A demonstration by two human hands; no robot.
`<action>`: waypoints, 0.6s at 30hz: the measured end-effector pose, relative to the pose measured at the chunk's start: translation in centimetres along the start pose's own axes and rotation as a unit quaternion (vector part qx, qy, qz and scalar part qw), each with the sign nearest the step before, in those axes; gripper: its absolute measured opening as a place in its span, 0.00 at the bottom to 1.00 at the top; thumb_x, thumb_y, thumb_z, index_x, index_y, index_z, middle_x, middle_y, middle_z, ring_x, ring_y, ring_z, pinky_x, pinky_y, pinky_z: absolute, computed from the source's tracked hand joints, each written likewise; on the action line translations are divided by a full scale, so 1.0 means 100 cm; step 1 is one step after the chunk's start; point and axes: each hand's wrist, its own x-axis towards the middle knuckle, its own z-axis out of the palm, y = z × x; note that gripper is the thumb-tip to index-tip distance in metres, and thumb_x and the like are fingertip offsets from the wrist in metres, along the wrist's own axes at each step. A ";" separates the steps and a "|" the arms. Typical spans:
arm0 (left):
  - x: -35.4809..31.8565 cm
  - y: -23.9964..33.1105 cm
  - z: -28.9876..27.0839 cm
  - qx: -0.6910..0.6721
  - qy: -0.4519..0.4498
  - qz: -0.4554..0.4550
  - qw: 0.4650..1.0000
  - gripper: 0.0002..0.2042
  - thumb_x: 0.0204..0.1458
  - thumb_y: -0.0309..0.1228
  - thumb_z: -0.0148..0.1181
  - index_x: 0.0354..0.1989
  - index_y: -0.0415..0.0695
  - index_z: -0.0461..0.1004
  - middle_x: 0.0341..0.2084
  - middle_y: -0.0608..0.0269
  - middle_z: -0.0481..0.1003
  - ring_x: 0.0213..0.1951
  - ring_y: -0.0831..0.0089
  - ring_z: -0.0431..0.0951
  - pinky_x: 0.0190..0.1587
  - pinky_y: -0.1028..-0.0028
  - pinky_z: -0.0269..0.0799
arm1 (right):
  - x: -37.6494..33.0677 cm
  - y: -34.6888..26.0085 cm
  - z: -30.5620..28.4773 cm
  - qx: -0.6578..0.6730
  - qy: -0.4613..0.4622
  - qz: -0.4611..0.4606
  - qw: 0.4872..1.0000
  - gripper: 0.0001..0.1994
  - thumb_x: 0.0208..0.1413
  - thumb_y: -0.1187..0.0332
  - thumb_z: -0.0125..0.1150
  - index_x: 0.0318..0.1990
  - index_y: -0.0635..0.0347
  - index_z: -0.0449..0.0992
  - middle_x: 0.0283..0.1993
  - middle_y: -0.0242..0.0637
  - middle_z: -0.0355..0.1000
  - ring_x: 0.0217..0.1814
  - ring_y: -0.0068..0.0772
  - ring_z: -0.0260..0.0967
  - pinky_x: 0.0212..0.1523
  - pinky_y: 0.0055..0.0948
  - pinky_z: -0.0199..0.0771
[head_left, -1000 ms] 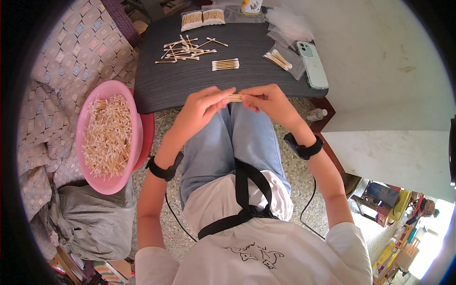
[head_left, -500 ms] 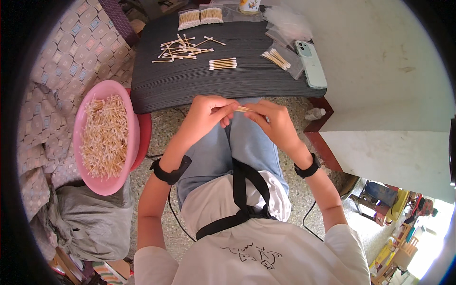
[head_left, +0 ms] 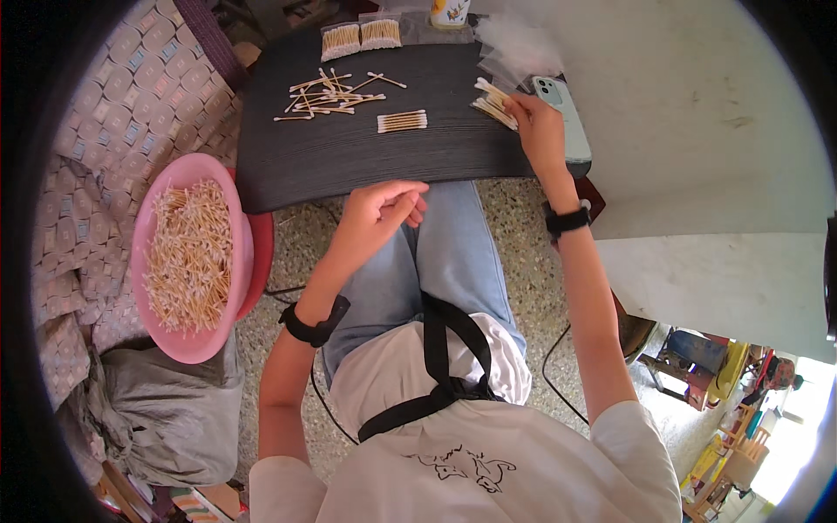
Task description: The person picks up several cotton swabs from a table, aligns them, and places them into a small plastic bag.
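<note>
r. hand point(head_left: 542, 131): reaches over rt. side of the dark counter point(head_left: 349, 170); grip closed, thumb vs. fingers, on the near ends of a few cotton swabs point(head_left: 494, 90), white tips pointing away & to the l. just below these, a second bunch of swabs point(head_left: 490, 111) lies roughly parallel; whether the two touch can't be told. pale phone point(head_left: 571, 131), lens side up, lies just beside r. hand, partly covered by it.

l. hand point(head_left: 377, 218): above the jeans point(head_left: 458, 244), near the counter's front edge; grip partly open, fingers loosely curled, empty as far as seen.

mid-counter: a neat row of swabs point(head_left: 402, 121), side by side. up & l. of it, a loose pile of swabs point(head_left: 327, 98), crossing at various angles. far edge: two filled bags point(head_left: 380, 35), adjacent, swabs packed parallel; to their rt., a patterned cup point(head_left: 450, 12), then a heap of clear bags point(head_left: 519, 48) beyond the phone.

l. of counter: pink basin point(head_left: 243, 270) w/ a large mass of swabs point(head_left: 190, 257). dark wristband point(head_left: 568, 221) on r. wrist; another, similar, on l.
</note>
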 end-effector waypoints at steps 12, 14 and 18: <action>0.010 -0.001 0.006 0.054 -0.014 0.013 0.998 0.08 0.56 0.24 0.54 0.41 0.36 0.76 0.27 0.58 0.78 0.28 0.75 0.78 0.32 0.76 0.75 | -0.017 0.000 0.020 0.065 -0.048 -0.035 0.996 0.09 0.53 0.68 0.59 0.36 0.67 0.78 0.35 0.49 0.75 0.36 0.53 0.72 0.38 0.38 0.71; 0.024 -0.004 0.020 0.085 -0.015 0.037 0.996 0.08 0.54 0.23 0.54 0.40 0.36 0.76 0.28 0.57 0.78 0.28 0.73 0.79 0.32 0.75 0.74 | -0.022 -0.006 0.009 0.088 -0.034 -0.033 0.995 0.09 0.54 0.69 0.59 0.37 0.67 0.77 0.35 0.49 0.75 0.35 0.48 0.73 0.37 0.36 0.71; 0.046 -0.017 0.063 0.201 0.033 0.141 0.969 0.08 0.50 0.21 0.57 0.40 0.38 0.76 0.33 0.56 0.76 0.35 0.65 0.78 0.37 0.71 0.73 | -0.035 -0.006 -0.025 0.095 0.012 0.085 0.992 0.09 0.55 0.69 0.58 0.36 0.68 0.77 0.29 0.46 0.75 0.28 0.40 0.73 0.31 0.33 0.70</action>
